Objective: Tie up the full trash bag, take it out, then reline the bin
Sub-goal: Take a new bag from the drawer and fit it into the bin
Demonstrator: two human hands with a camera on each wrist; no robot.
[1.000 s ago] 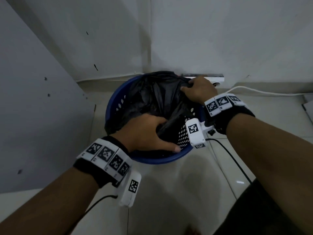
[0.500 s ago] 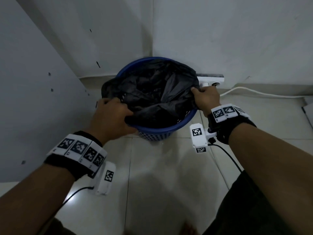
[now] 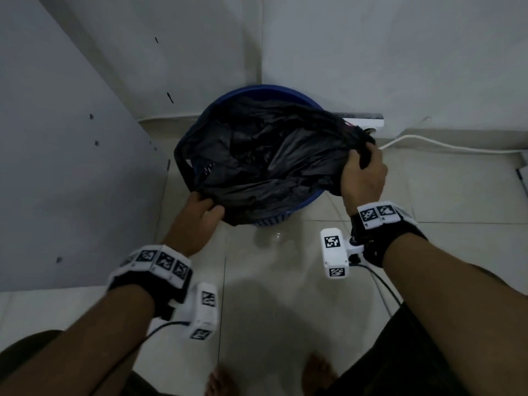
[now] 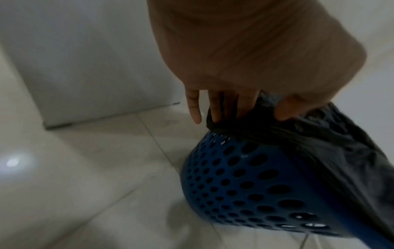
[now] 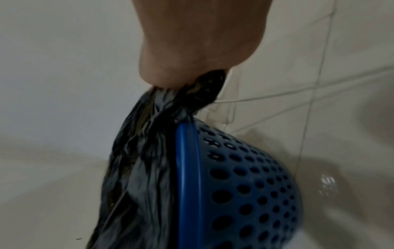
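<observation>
A black trash bag (image 3: 263, 161) sits in a round blue perforated bin (image 3: 268, 222) on the floor in the room's corner. My left hand (image 3: 204, 211) pinches the bag's near-left edge (image 4: 230, 124) between thumb and fingers, just above the bin wall (image 4: 245, 178). My right hand (image 3: 363, 170) grips a bunched handful of the bag's right edge (image 5: 192, 97), pulled up above the blue rim (image 5: 188, 168). The bag's mouth is stretched between both hands. Its contents are hidden by the folds.
White walls meet in a corner behind the bin. A grey cabinet panel (image 3: 65, 155) stands at the left. A white power strip (image 3: 368, 122) and white cable (image 3: 445, 145) lie along the right wall. My bare feet (image 3: 317, 375) stand on pale floor tiles.
My head has risen, so the bin looks farther off. My right hand has gathered the bag's right edge into a bunch and lifted it. My left hand has shifted to the near-left edge.
</observation>
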